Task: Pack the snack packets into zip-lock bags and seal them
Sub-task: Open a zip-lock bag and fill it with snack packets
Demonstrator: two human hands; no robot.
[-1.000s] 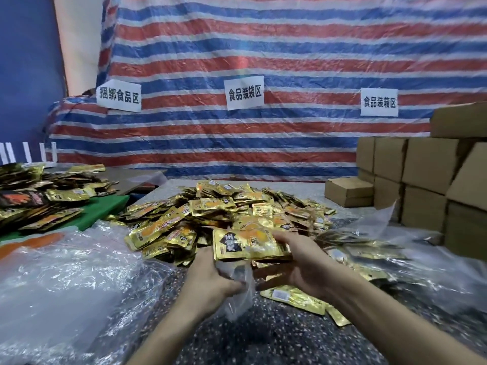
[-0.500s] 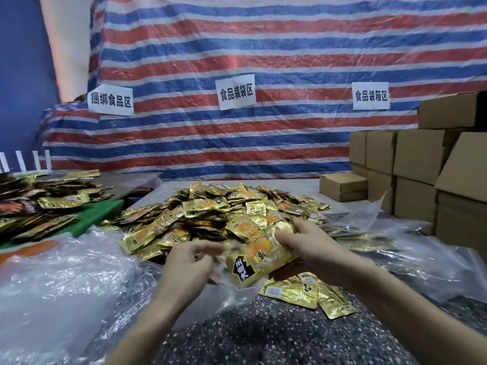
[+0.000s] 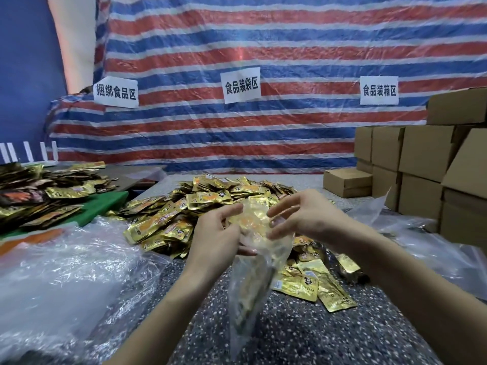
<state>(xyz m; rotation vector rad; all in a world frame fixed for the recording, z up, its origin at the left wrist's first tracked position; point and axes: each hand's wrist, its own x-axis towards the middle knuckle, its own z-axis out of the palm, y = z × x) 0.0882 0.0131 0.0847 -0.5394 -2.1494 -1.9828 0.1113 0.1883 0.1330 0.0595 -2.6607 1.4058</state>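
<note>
Many boxes (image 3: 421, 156) right of packet heap (image 3: 210, 197)

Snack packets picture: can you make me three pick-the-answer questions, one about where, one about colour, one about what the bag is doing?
1. Where are the cardboard boxes? A. left B. right C. under the table
2. What colour are the snack packets? A. gold B. pink C. white
3. The zip-lock bag is: A. lying flat B. held up C. inside a box
Answers: B, they stack at the right edge; A, they shine gold; B, the left hand grips it in the air.
</note>
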